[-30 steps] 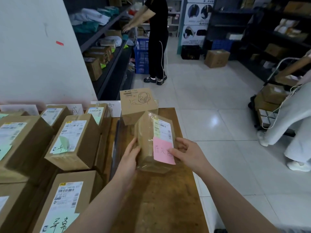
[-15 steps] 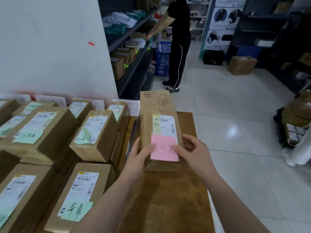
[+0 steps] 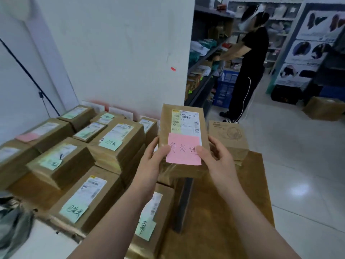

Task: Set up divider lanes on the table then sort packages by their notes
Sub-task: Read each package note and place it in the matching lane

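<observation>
dim indoor light, glare on floor [image 3: 298,190], edges warped, soft.

At the centre of the frame, a pink note [image 3: 183,149] stuck on the held package [image 3: 166,124] carried three handwritten black characters, 待处理. Above it on the same package, the white shipping label [image 3: 185,122] showed barcodes and a row of digits too blurred to read surely. Left of centre, a green note [image 3: 110,143] on a parcel [image 3: 134,139] seemed to read 已完成. A second green note [image 3: 73,212] at lower left bore a similar scrawl. The writing on a third green note [image 3: 145,228], at bottom centre, could not be made out.
</observation>
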`<state>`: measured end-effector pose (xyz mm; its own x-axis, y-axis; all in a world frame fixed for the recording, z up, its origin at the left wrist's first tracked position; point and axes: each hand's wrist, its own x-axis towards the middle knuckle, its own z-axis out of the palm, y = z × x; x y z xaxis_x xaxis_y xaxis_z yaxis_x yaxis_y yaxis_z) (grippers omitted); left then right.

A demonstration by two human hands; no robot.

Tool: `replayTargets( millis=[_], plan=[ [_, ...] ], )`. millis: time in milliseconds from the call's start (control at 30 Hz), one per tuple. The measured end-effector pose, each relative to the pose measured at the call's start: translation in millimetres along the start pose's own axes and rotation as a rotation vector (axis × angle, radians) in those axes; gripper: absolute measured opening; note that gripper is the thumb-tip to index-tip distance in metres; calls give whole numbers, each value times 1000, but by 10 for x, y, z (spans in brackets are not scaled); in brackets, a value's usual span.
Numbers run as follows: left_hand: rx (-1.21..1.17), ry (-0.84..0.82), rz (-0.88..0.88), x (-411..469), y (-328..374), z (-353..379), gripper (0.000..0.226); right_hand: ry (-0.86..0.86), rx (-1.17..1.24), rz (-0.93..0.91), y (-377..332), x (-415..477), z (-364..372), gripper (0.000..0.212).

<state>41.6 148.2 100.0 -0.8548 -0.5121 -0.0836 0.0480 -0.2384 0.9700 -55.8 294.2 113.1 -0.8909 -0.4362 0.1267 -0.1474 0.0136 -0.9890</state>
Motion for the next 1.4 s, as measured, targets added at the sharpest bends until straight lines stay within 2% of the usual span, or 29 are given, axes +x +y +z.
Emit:
replayTargets(
  millis=[167,267,400,533,600,667,800,1033,1233,1400],
  plan=[
    [14,72,10,-159,248,-866,63,-84,-33,-27,-138,-44,925,49],
    [69,129,-18,-246,371,-1392,82,-133,-21,-1,-195,-125,1467,50],
    [81,198,-91,-338,563,-2140,90,-170,-8,48,-229,-213,2216,49],
    [143,214,-105,-400,697,-2793,52,-194,-8,73,-217,-319,2897,47],
    [198,244,-131,-383,717,-3047,68,-207,-27,90,-206,-353,3160,47],
    [239,258,-148,-328,663,-3260,80,-219,-54,115,-190,-363,3366,39],
    [284,304,-208,-217,606,-3530,66,-256,-123,170,-106,-283,3676,31],
    [260,370,-201,111,610,-3857,41,-287,-203,196,40,108,4087,53],
    [279,426,-232,419,565,-4205,58,-304,-238,236,139,399,4420,51],
    [248,431,-244,619,612,-4525,50,-319,-249,259,176,593,4762,48]
  ],
)
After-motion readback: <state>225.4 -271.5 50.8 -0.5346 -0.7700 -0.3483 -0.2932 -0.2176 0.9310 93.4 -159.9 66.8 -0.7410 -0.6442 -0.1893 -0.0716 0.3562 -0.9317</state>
